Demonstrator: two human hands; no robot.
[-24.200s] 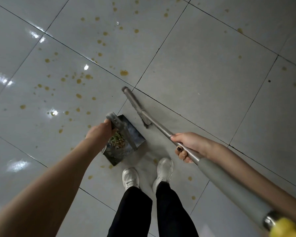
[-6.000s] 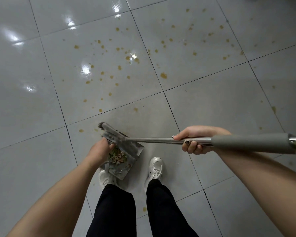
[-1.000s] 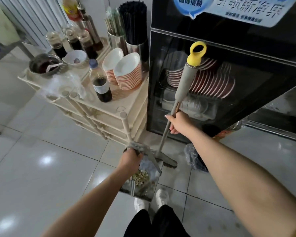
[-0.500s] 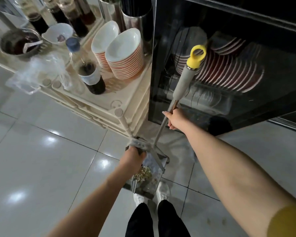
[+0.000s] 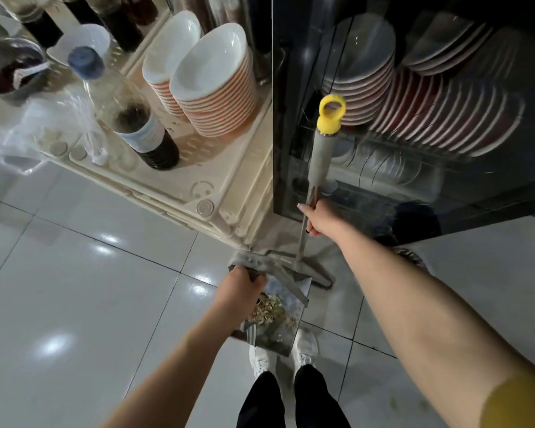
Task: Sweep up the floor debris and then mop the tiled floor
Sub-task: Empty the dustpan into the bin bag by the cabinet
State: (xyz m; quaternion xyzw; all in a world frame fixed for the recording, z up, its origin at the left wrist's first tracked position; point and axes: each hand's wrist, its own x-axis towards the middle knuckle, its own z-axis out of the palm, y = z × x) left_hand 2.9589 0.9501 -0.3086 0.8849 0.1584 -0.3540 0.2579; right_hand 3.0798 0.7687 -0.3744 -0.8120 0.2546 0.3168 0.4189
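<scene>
Holding a loaded dustpan [image 5: 286,332] and an upright broom [image 5: 321,156] beside the dish cabinet [image 5: 476,186].
The dustpan hangs just under the left hand [image 5: 240,288], whose fingers curl round its handle; debris [image 5: 267,307] lies heaped in the pan below those fingers, above white shoes [image 5: 305,345]. Fingers of the right hand [image 5: 320,219] wrap the broom's thin shaft, grey grip and yellow loop above them, its head down at the tiled floor [image 5: 74,304] beneath. Left of them, a cream cart [image 5: 217,183] carries stacked bowls [image 5: 220,97] and a bottle [image 5: 142,131].
</scene>
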